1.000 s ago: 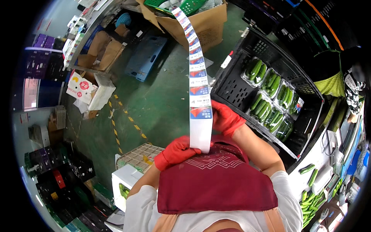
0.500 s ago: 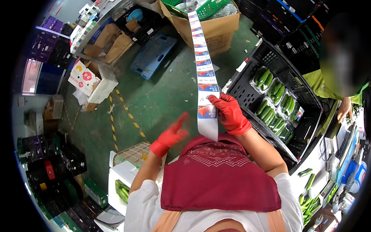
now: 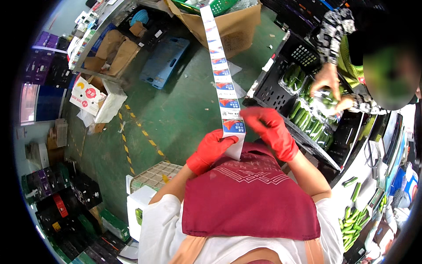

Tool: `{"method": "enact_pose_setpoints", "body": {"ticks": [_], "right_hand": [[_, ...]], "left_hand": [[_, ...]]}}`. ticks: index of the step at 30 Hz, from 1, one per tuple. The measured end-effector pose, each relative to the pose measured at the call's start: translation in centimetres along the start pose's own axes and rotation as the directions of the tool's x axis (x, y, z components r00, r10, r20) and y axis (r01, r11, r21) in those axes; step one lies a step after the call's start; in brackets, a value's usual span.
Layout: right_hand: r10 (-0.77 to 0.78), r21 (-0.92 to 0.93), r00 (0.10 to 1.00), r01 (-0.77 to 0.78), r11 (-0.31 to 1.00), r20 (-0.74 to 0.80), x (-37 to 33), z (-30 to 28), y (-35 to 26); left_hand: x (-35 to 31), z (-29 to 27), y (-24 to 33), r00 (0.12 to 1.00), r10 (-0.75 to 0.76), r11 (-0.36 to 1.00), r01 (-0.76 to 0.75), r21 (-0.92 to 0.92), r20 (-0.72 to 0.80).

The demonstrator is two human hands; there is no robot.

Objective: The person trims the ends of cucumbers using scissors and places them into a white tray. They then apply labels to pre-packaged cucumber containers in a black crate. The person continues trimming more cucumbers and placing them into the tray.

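A long strip of printed labels (image 3: pixel 228 103), blue, red and white, hangs from the far carton toward my apron. Near its lower end, my left hand (image 3: pixel 210 149), in a red glove, pinches the strip with the thumb lying over it. My right hand (image 3: pixel 274 132), also red-gloved, is beside the strip's right edge. Its fingers are bent and smeared by motion, so whether they touch the strip is unclear. The bare pale tail of the strip hangs below my left hand against the dark red apron (image 3: pixel 250 198).
A black crate (image 3: pixel 272 94) with wrapped cucumber packs (image 3: pixel 307 121) stands at the right, where a co-worker's hands (image 3: pixel 327 83) reach in. Loose cucumbers (image 3: pixel 354 224) lie on the right-hand table. Ahead are a cardboard carton (image 3: pixel 239 33) and a blue plastic platform (image 3: pixel 165 61).
My left hand has moved right and taken hold of the strip. My right hand has shifted slightly right of it. The co-worker's hands have come over the cucumber packs.
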State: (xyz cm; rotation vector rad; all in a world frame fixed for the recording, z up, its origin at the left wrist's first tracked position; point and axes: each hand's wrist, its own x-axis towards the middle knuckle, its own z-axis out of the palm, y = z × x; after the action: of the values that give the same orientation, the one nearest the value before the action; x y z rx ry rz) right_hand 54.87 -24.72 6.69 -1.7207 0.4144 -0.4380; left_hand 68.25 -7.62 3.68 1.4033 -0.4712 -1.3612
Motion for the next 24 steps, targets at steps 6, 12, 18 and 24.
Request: {"method": "enact_pose_setpoints", "body": {"ticks": [6,12,18,24], "right_hand": [[0.081,-0.108,0.94,-0.048,0.993,0.331,0.0,0.5,-0.6],[0.463,0.434,0.749,-0.656,0.618,0.475,-0.2,-0.4,0.6],[0.492,0.055,0.761,-0.564,0.824,0.423,-0.3,0.8,-1.4],[0.243,0.415,0.864,-0.436,0.798,0.44,-2.2,0.6,4.6]], "left_hand": [[0.9,0.2,0.4,0.98,0.161,0.893,-0.195,0.406,0.116],[0.6,0.1,-0.1,0.989,0.03,0.966,-0.066,0.251,0.143],[0.4,0.3,1.0,0.984,-0.092,0.958,0.045,0.285,0.154],[0.2,-0.1,0.2,0.98,-0.109,0.967,0.065,0.246,0.167]]}}
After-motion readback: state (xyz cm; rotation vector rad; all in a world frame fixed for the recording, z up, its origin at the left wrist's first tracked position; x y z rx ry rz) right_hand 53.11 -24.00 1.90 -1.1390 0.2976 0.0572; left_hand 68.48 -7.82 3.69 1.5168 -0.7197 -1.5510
